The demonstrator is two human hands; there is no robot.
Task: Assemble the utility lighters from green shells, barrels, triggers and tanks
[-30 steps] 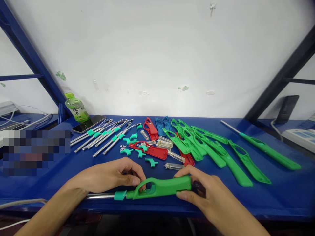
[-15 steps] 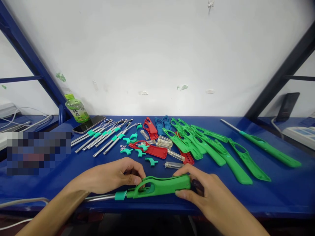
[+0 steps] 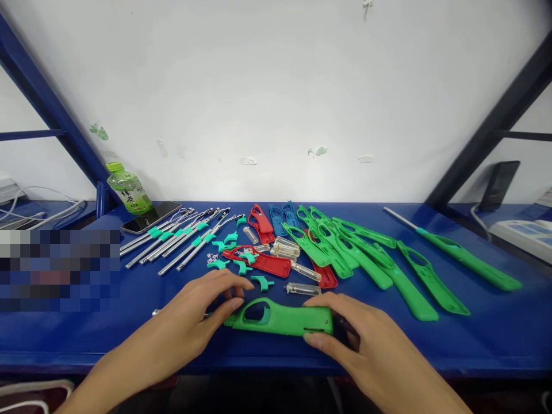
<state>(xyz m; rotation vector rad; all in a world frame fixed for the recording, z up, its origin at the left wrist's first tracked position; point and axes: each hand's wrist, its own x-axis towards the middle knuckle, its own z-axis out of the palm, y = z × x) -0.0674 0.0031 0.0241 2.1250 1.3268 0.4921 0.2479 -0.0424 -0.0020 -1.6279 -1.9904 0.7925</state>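
Green plastic, one lighter (image 3: 284,320): lying lengthwise near the front edge of the tabletop (image 3: 129,342), between our hands. We judge it light, stiff and a little slippery, with the thin loop its weaker part; the broad handle offers the best hold.

Right hand (image 3: 371,345), one: closed on the butt end, thumb below, fingers above, beside a dark object (image 3: 345,326) we cannot identify.

Left hand (image 3: 194,313), one: at the nose, fingers curled, thumb and forefinger slightly apart; whether it grips anything we cannot tell.

Containers: one bottle (image 3: 129,192), green-labelled, yellow-capped, leaning; its fill we cannot tell. Several clear tanks (image 3: 303,289), lying loose, with fittings at the ends; any liquid is too small to make out.

Loose stock: metal rods (image 3: 190,248) with teal collars and wires; teal triggers (image 3: 261,282); red shells (image 3: 278,265), blue shells (image 3: 290,216) and green shells (image 3: 435,284).
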